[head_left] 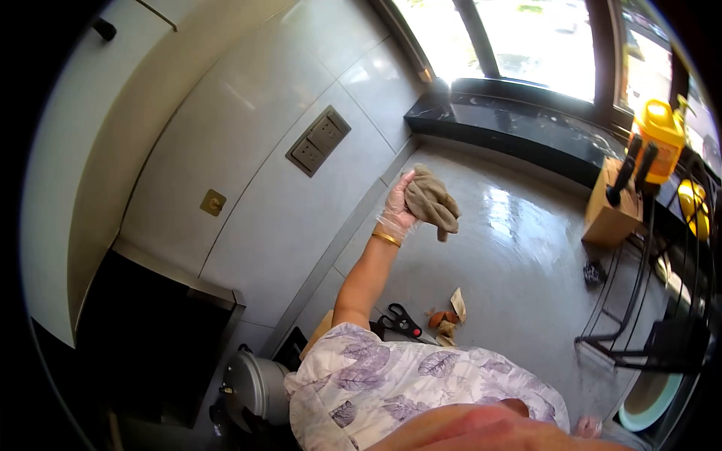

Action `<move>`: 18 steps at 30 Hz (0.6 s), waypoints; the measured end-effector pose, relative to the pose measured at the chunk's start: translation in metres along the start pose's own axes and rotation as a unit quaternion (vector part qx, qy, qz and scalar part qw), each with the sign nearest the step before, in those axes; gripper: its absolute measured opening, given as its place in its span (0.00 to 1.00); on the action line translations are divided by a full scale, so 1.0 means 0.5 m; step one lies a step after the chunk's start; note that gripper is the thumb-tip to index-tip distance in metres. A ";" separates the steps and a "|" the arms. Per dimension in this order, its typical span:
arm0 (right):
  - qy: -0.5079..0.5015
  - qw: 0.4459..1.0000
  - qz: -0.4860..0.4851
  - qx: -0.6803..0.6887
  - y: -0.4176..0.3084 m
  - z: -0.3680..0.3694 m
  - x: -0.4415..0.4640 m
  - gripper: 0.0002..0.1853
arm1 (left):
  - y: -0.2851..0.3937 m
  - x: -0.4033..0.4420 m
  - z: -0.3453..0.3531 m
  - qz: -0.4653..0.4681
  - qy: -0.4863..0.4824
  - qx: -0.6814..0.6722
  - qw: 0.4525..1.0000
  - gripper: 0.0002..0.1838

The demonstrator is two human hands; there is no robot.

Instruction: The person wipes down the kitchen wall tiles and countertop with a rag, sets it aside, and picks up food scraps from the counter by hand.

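A clear plastic glove covers my left hand point(398, 207), and a gold bangle circles the wrist. Its fingers are closed on a bunched brown cloth point(432, 201), held over the grey countertop point(519, 286) near the tiled wall. Part of what looks like my right hand point(589, 427) shows small at the bottom right, near a pale aqua basin point(653, 402); its fingers are unclear. On the counter, close to my patterned sleeve, lie black-handled scissors point(403, 322) with a red pivot. Brown and cream peel scraps point(445, 322) lie beside them.
A wooden knife block point(611, 210) and a yellow bottle point(660, 139) stand at the right. Below them is a black wire rack point(628, 331). A dark sill point(511, 124) runs under the window. Sockets point(319, 140) are on the wall; a grey pot point(258, 383) stands lower left.
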State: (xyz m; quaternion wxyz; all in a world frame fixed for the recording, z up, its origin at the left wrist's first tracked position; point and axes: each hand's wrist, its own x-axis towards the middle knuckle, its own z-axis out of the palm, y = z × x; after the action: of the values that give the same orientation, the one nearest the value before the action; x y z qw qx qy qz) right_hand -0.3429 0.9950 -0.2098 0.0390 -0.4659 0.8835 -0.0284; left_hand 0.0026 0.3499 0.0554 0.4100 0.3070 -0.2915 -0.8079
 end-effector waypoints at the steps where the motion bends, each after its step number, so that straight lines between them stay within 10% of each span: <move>1: -0.027 0.987 0.059 0.150 -0.023 -0.032 0.002 0.14 | -0.027 -0.013 0.016 -0.011 -0.023 0.011 1.000 0.20; 6: -0.178 0.914 0.169 0.322 -0.239 -0.261 0.076 0.15 | -0.093 -0.106 0.162 -0.108 -0.094 0.061 0.988 0.16; 11: -0.138 0.893 -0.083 0.421 -0.323 -0.229 0.170 0.14 | -0.170 -0.186 0.261 -0.161 -0.078 0.172 0.969 0.16; 15: 0.054 0.821 -0.229 0.520 -0.475 -0.314 0.237 0.44 | -0.222 -0.258 0.304 -0.223 -0.112 0.193 0.949 0.15; 18: -0.101 0.688 -0.214 0.686 -0.531 -0.402 0.258 0.52 | -0.242 -0.296 0.321 -0.246 -0.147 0.170 0.943 0.15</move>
State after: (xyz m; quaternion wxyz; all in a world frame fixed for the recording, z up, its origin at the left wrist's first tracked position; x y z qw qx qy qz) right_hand -0.2169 0.7415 0.0078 0.4294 -0.4860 0.4851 -0.5866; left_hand -0.1037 0.5693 0.1090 0.0927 0.3126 -0.3969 -0.8580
